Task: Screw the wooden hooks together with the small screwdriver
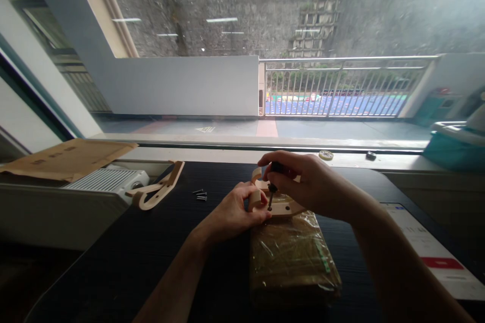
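Observation:
A curved light wooden piece (280,206) rests on the far end of a plastic-wrapped package (291,257) on the black table (113,262). My left hand (237,212) pinches the wooden piece at its left side. My right hand (303,179) is closed round a short dark-handled screwdriver (273,181), held upright with its tip down on the wooden piece. A second curved wooden piece (159,193) lies to the left. Several dark screws (200,195) lie loose on the table between the two pieces.
A white ribbed appliance (109,181) and a flat cardboard sheet (68,159) sit at the left. A white paper with a red mark (432,252) lies at the right. A teal object (454,149) and a tape roll (326,155) stand on the window ledge.

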A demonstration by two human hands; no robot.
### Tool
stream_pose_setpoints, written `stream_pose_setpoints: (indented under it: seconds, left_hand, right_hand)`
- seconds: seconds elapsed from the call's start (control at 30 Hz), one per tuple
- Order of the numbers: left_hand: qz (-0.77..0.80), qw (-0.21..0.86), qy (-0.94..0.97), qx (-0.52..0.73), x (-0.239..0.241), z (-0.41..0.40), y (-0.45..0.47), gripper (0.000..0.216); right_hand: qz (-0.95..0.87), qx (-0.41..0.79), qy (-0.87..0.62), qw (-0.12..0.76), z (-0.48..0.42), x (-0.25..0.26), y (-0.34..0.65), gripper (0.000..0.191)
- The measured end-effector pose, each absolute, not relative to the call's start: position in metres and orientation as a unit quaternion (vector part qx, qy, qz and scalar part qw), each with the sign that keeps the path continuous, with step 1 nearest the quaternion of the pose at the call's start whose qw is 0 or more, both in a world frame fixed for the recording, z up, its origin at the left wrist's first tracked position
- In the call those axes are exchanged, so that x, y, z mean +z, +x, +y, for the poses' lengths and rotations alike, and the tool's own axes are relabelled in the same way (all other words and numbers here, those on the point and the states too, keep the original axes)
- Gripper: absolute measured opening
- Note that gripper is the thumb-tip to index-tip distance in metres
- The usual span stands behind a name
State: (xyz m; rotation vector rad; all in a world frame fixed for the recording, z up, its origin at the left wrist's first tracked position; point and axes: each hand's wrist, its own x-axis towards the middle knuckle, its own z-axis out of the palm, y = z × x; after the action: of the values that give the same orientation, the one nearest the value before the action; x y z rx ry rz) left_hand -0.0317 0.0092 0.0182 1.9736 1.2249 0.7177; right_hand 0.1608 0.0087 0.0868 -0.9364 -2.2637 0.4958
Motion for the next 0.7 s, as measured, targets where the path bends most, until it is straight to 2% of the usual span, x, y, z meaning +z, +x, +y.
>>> stream_pose_setpoints:
  seconds: [0.27, 0.37, 0.5, 0.7]
  left_hand:
    - [0.47, 0.342, 0.765, 0.277, 0.017, 0.009, -0.032, 0.022]
    - [0.466, 0.344, 0.766, 0.281, 0.017, 0.009, -0.032, 0.022]
    - [0.465, 0.351, 0.762, 0.281, 0.019, 0.009, -0.032, 0.023]
    - [0.459, 0.378, 0.75, 0.291, 0.017, 0.01, -0.032, 0.028]
  right_hand:
    - [-0.832, 0.167, -0.383, 0.366, 0.017, 0.08, 0.154, 0.014]
    - [-0.829, 0.151, -0.387, 0.374, 0.018, 0.079, 0.156, 0.018]
    - [-0.846, 0.179, -0.362, 0.349, 0.017, 0.081, 0.162, 0.032]
    - [-0.839, 0.213, -0.353, 0.354, 0.017, 0.083, 0.164, 0.03]
